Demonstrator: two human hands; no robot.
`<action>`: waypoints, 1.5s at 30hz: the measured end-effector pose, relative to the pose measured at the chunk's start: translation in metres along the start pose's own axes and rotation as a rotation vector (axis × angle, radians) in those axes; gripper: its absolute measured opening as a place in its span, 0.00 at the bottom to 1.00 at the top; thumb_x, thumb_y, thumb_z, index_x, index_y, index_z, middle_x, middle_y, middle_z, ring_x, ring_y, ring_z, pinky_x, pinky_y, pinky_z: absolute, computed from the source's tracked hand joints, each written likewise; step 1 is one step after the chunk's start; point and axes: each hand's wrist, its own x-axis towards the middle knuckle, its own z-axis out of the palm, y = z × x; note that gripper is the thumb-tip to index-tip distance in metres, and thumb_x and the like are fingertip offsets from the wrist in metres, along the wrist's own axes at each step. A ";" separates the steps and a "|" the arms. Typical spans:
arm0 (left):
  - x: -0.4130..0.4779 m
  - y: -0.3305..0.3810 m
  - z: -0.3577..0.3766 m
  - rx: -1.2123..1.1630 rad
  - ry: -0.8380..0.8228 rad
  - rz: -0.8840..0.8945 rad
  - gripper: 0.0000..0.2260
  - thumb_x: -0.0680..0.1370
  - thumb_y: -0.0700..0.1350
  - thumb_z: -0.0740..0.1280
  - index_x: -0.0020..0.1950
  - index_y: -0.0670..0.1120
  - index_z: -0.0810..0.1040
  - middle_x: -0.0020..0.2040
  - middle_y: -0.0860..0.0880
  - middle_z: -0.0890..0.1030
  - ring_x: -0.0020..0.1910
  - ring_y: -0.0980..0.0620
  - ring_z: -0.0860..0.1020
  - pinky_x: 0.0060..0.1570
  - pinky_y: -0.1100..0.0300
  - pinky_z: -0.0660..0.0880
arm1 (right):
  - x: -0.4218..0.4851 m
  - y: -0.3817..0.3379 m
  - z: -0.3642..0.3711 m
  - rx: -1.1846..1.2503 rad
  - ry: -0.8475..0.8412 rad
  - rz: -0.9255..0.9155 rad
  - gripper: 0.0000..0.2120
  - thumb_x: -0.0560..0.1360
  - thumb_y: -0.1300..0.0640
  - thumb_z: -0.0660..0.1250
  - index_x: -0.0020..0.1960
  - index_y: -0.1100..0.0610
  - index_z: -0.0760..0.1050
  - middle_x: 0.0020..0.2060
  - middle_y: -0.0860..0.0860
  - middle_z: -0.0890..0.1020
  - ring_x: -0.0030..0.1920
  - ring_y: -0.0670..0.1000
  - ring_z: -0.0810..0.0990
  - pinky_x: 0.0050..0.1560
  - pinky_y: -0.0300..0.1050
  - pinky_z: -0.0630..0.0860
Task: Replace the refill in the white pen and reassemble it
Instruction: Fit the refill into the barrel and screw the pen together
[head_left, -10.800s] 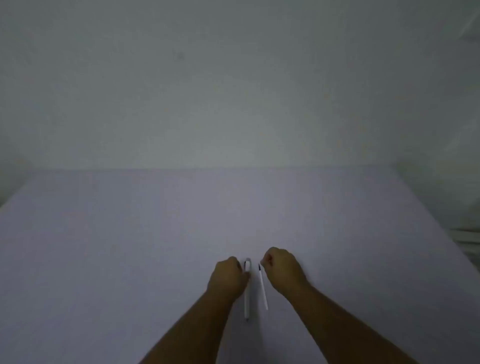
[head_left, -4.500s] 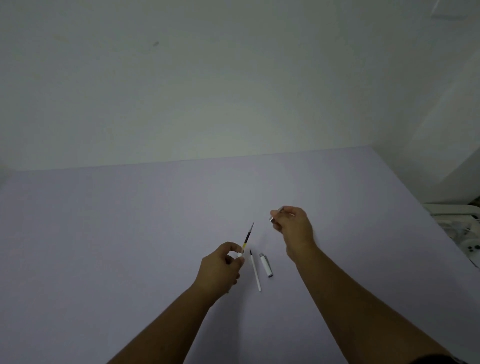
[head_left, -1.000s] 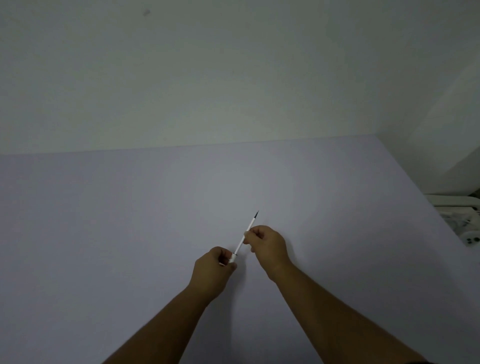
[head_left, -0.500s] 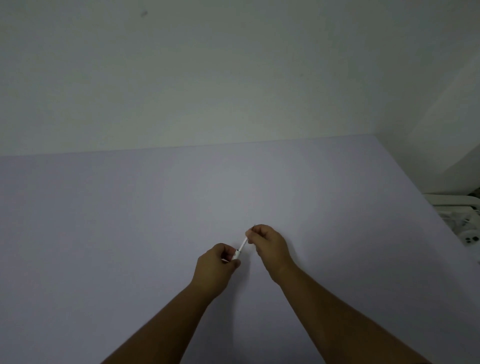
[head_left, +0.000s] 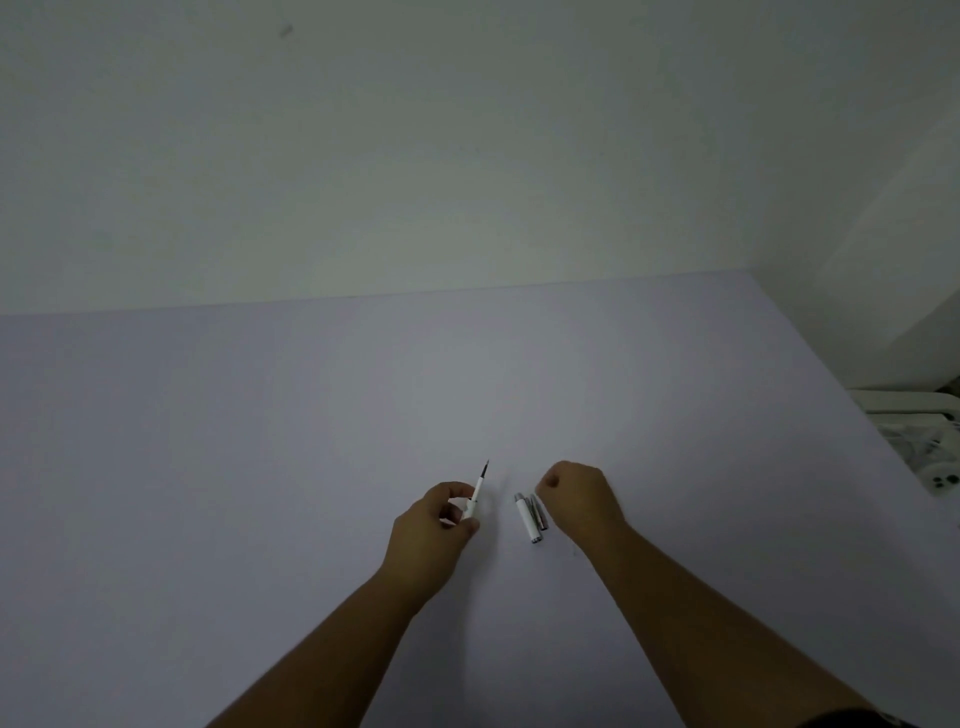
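My left hand (head_left: 436, 525) grips the lower end of the white pen barrel (head_left: 474, 501). The barrel points up and away, and the dark refill tip (head_left: 485, 468) sticks out of its top. To the right, a white cap piece (head_left: 527, 519) lies on the lavender table (head_left: 260, 441). A shorter grey pen piece (head_left: 539, 513) lies against the cap's right side. My right hand (head_left: 582, 501) hovers right beside these two parts with its fingers curled. Its fingertips are at the grey piece's far end, and I see nothing held in them.
A pale wall (head_left: 467, 156) rises behind the table's far edge. Past the table's right edge stands a white appliance (head_left: 930, 457) with cables.
My right hand has let go of the refill and moved right, down to the cap and the grey piece. My left hand still holds the barrel, tip showing again.
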 end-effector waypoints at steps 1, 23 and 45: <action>0.000 -0.001 0.000 0.007 -0.001 0.005 0.10 0.73 0.43 0.69 0.50 0.57 0.78 0.39 0.53 0.78 0.40 0.51 0.79 0.36 0.56 0.77 | 0.001 0.003 0.003 -0.062 -0.018 0.005 0.09 0.74 0.57 0.61 0.44 0.60 0.79 0.42 0.56 0.82 0.45 0.57 0.81 0.44 0.47 0.77; -0.003 -0.001 -0.001 0.060 -0.024 0.012 0.10 0.75 0.44 0.68 0.55 0.54 0.79 0.39 0.54 0.76 0.41 0.52 0.77 0.40 0.55 0.78 | -0.002 -0.031 -0.005 0.798 0.007 -0.010 0.04 0.73 0.55 0.67 0.47 0.52 0.80 0.38 0.50 0.81 0.34 0.46 0.74 0.40 0.43 0.74; -0.006 0.009 0.001 0.057 0.038 -0.003 0.08 0.74 0.45 0.69 0.52 0.50 0.77 0.42 0.52 0.79 0.43 0.49 0.80 0.39 0.62 0.76 | -0.034 -0.045 -0.004 0.779 -0.167 -0.132 0.06 0.71 0.58 0.70 0.48 0.52 0.81 0.38 0.49 0.83 0.33 0.43 0.75 0.39 0.38 0.72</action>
